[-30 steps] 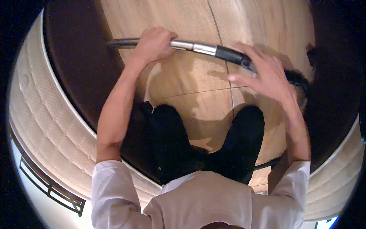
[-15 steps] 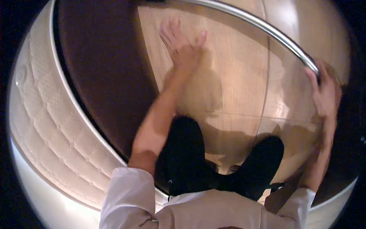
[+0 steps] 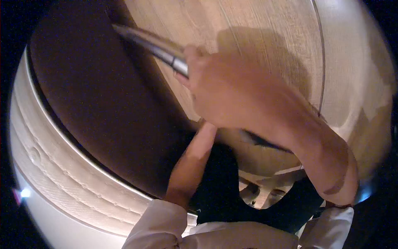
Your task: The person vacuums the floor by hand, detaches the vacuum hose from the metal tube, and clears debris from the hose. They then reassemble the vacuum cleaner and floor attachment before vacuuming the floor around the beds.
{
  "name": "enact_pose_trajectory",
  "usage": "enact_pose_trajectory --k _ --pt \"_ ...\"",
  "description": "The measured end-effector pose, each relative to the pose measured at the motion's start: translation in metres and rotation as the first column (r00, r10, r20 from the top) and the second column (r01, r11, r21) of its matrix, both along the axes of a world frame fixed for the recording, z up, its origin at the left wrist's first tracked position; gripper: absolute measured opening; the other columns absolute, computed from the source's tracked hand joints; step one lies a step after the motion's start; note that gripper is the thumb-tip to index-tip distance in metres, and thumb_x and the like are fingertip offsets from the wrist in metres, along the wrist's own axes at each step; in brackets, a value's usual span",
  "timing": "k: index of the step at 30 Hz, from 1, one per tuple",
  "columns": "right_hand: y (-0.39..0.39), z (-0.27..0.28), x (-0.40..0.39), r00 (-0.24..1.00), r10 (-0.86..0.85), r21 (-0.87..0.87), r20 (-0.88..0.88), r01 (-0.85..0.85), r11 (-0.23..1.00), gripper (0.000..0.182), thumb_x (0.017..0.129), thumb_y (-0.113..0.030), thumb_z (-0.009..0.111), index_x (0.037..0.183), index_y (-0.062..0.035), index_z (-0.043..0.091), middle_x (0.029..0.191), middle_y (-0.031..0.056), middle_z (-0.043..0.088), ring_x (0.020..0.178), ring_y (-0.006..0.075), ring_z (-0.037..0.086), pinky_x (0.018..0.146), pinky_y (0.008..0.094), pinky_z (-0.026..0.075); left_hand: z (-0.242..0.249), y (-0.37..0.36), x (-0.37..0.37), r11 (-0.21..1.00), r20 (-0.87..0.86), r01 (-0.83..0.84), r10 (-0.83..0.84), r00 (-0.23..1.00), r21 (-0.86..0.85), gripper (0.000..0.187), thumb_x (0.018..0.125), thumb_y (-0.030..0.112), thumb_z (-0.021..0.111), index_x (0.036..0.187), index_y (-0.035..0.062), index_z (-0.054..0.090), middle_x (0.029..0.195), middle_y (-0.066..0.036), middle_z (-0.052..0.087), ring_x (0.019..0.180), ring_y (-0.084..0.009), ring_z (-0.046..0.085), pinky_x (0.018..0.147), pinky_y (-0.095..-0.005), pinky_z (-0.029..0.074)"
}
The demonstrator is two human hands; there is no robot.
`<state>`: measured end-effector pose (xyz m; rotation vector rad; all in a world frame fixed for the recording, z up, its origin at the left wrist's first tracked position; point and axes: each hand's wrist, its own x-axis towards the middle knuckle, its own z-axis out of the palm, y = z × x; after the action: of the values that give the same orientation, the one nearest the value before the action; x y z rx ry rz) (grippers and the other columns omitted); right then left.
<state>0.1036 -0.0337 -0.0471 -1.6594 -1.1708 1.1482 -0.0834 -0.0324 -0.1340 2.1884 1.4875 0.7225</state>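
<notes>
A silver metal tube [image 3: 180, 65] slants from the dark brown bed base down to my right hand. My right hand [image 3: 203, 81] is closed around its near end, and the right forearm crosses in front of me from the right. The tube's far end is dim against the base. My left forearm [image 3: 195, 159] reaches up from below, but its hand is hidden behind my right hand, so its fingers do not show. A dark, narrow part [image 3: 265, 142] shows under my right forearm; I cannot make out what it is.
On the left stands the dark brown bed base [image 3: 95, 95] with a pale quilted mattress [image 3: 74, 166] along it. Wood-look floor [image 3: 282, 25] spreads ahead and to the right. My knees in black trousers [image 3: 219, 182] are bent below my arms.
My right hand has swung from the far right across to the left with the tube. The left hand, stretched open over the floor before, has drawn back behind the right. The view has shifted.
</notes>
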Motion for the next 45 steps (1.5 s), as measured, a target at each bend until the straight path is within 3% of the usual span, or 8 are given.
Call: enact_pose_trajectory --k 9,12,17,19,22,27,35,45 --pt "-0.091 -0.029 -0.025 0.806 -0.19 0.03 -0.561 0.25 0.968 0.051 0.096 -0.024 0.068 0.133 0.004 0.048 0.093 0.0283 0.067 0.075 0.0447 0.069 0.064 0.0526 0.053 0.001 0.0 0.02 0.994 -0.313 -0.113 0.11 0.943 0.011 0.045 0.107 0.009 0.039 0.149 -0.0043 0.034 0.158 -0.026 0.033 0.151 -0.0359 0.027 0.126 -0.0453 0.019" --pt "-0.144 -0.022 0.016 0.757 0.138 -0.167 -0.638 -0.311 0.935 0.053 0.096 -0.019 0.066 0.135 0.0081 0.043 0.099 0.0288 0.066 0.075 0.0443 0.069 0.062 0.0496 0.056 0.008 0.003 0.001 0.995 -0.328 0.078 -0.095 0.94 -0.065 0.049 0.109 0.019 0.038 0.153 -0.0031 0.031 0.162 -0.026 0.028 0.153 -0.0344 0.025 0.127 -0.0452 0.016" --pt "-0.187 -0.027 0.055 0.695 0.043 -0.221 -0.718 -0.286 0.932 0.051 0.1 -0.019 0.065 0.141 0.0038 0.046 0.105 0.0259 0.066 0.072 0.0337 0.07 0.069 0.0436 0.056 0.0 0.009 -0.077 0.968 -0.271 0.231 -0.249 0.93 -0.094 0.07 0.107 0.037 0.048 0.157 -0.004 0.022 0.165 -0.021 0.022 0.152 -0.0333 0.024 0.126 -0.0458 0.014" --pt "-0.185 -0.033 0.053 0.727 0.082 -0.221 -0.682 -0.311 0.924 0.05 0.1 -0.019 0.065 0.141 0.0039 0.046 0.105 0.0261 0.066 0.073 0.0344 0.07 0.07 0.0442 0.056 0.0 -0.014 -0.178 0.845 -0.072 -0.073 0.04 0.997 -0.53 0.073 0.105 0.041 0.053 0.156 -0.0024 0.024 0.161 -0.017 0.03 0.148 -0.0281 0.03 0.125 -0.0456 0.018" --pt "-0.185 -0.042 0.046 0.734 0.095 -0.217 -0.672 -0.318 0.923 0.05 0.1 -0.02 0.065 0.14 0.0041 0.046 0.105 0.0264 0.066 0.075 0.0355 0.07 0.071 0.045 0.056 -0.024 -0.003 -0.118 0.999 -0.315 0.01 -0.022 0.949 -0.041 0.067 0.103 0.038 0.059 0.151 0.0008 0.031 0.149 -0.012 0.042 0.137 -0.0229 0.041 0.119 -0.0442 0.032" --pt "-0.191 -0.052 0.046 0.751 0.095 -0.221 -0.654 -0.309 0.925 0.049 0.1 -0.021 0.064 0.139 0.0045 0.047 0.104 0.027 0.066 0.077 0.0372 0.07 0.072 0.0464 0.056 -0.004 -0.017 -0.168 0.829 -0.107 -0.177 0.142 0.984 -0.53 0.064 0.103 0.036 0.06 0.15 0.0024 0.033 0.144 -0.011 0.046 0.133 -0.0216 0.044 0.115 -0.0432 0.037" --pt "-0.198 -0.057 0.049 0.771 0.122 -0.216 -0.625 -0.321 0.922 0.049 0.099 -0.022 0.064 0.136 0.0051 0.047 0.104 0.0278 0.066 0.081 0.04 0.07 0.075 0.0487 0.057 -0.009 -0.016 -0.166 0.685 0.106 -0.304 0.487 0.867 -0.662 0.059 0.102 0.032 0.063 0.147 0.0049 0.036 0.137 -0.009 0.051 0.126 -0.0195 0.049 0.108 -0.0416 0.045" --pt "-0.215 -0.061 0.033 0.845 0.131 -0.24 -0.518 -0.291 0.926 0.048 0.099 -0.023 0.063 0.134 0.0059 0.048 0.104 0.0289 0.066 0.087 0.0435 0.07 0.078 0.0516 0.057 -0.002 -0.004 -0.129 0.889 -0.303 0.0 -0.156 0.94 -0.457 0.066 0.099 0.034 0.068 0.148 0.0045 0.037 0.139 -0.011 0.05 0.12 -0.0213 0.053 0.103 -0.0409 0.049"
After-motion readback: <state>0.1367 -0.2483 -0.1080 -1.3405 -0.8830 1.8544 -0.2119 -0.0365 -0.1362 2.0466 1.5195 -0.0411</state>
